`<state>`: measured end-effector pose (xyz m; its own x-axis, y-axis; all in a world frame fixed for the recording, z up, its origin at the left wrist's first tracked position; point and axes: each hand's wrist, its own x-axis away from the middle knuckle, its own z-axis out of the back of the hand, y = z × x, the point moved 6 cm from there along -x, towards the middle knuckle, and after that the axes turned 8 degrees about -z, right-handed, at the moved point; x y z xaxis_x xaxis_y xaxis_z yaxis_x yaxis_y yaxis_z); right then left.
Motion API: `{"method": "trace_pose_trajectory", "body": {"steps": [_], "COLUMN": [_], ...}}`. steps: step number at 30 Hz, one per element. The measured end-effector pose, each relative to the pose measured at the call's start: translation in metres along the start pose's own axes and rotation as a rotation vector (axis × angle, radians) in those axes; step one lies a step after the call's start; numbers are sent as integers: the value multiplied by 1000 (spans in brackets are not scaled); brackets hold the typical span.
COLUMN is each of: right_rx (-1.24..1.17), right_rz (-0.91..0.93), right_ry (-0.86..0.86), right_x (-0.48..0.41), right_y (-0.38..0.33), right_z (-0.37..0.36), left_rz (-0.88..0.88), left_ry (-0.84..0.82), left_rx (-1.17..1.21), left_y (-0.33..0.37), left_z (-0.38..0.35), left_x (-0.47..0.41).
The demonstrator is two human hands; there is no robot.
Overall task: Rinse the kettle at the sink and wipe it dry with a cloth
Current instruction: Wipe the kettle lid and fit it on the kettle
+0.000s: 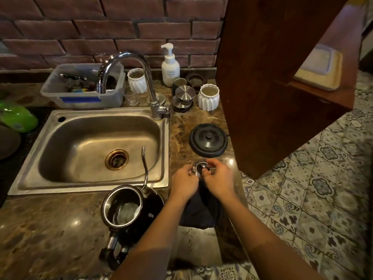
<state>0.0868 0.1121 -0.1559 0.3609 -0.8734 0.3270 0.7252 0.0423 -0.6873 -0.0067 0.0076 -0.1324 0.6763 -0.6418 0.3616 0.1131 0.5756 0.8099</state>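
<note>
A black gooseneck kettle (129, 211) stands open on the counter in front of the sink (96, 146), its thin spout rising over the sink rim. Its steel inside shows; the lid is off. Both hands meet to the right of the sink. My left hand (184, 181) and my right hand (217, 178) together hold a small shiny metal lid (198, 167) just above the counter. A dark cloth (198, 209) hangs below my hands, partly hidden by my forearms. The black round kettle base (209, 140) lies behind the hands.
A chrome tap (141, 77) arches over the sink. Behind it stand a plastic tub (82, 87) with utensils, white ribbed cups (207, 97), a soap pump bottle (170, 66) and steel lids. A dark wooden panel (272, 67) rises at the right. A green object (17, 118) lies far left.
</note>
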Motion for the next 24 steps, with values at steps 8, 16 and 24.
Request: {"method": "trace_pose_trajectory", "body": {"steps": [8,16,24], "right_rx": [72,9,-75], "right_rz": [-25,9,99], "right_ry": [0,69,131], "right_x": [-17,-15,9], "right_y": [11,3,-29], "right_z": [-13,1,35], "left_rz": [84,114,110], "left_ry": [-37,46,103], "left_rx": [-5,286,513], "left_y": [-13,-18,10], "left_z": [-18,-18,4], "left_x": [-17,-20,-2]}}
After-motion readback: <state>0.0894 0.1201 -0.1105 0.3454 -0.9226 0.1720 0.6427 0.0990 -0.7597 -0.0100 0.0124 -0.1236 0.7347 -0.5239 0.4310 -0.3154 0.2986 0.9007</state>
